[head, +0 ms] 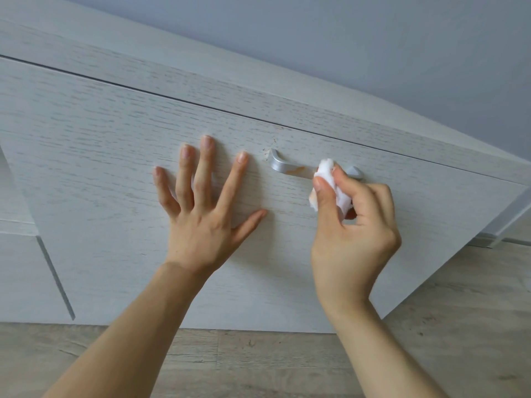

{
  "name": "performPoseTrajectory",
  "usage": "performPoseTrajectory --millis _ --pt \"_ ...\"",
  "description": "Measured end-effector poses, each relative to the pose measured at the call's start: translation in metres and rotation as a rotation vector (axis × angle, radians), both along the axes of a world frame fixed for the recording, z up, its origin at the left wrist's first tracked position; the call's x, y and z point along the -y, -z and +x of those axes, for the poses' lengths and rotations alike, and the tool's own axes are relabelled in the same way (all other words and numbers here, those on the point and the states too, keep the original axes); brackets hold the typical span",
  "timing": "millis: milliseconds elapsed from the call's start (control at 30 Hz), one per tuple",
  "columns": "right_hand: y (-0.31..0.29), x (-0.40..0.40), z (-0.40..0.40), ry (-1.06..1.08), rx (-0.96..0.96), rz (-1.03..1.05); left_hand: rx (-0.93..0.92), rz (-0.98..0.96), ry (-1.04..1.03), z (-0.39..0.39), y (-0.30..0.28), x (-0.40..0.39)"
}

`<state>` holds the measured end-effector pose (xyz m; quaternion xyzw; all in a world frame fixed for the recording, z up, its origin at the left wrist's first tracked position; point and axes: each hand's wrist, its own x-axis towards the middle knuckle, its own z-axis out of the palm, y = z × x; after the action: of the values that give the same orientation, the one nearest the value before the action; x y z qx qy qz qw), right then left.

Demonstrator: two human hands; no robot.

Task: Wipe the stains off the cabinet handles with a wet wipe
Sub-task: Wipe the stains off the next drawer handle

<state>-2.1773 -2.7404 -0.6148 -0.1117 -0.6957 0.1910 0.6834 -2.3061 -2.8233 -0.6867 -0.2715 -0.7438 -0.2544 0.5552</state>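
wet wipe (330,179), soft and limp, is pinched in the right hand (353,225) at the rigid silver handle (290,168), orange stains at its 9 o'clock; left hand (201,208) presses flat, fingers spread.

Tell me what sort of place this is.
Probably a room in a home, though which room I cannot tell. A low white wood-grain cabinet with a silver handle stands on pale wood-look flooring against a plain bluish wall.
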Motion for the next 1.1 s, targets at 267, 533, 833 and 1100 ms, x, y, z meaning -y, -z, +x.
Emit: performPoseTrajectory --millis 267,533,833,1100 --pt "0.000 -0.012 0.011 -0.005 0.066 0.102 -0.071 -0.001 -0.011 -0.006 0.005 0.012" --pt "0.000 0.009 -0.009 -0.035 0.035 0.108 -0.014 -0.031 -0.003 -0.011 0.016 0.020" --pt "-0.002 -0.006 0.008 -0.048 0.054 0.076 -0.030 -0.010 -0.008 -0.011 0.017 0.016" --pt "-0.002 0.011 -0.012 -0.032 0.074 0.237 -0.033 -0.001 -0.002 -0.010 0.016 0.015"
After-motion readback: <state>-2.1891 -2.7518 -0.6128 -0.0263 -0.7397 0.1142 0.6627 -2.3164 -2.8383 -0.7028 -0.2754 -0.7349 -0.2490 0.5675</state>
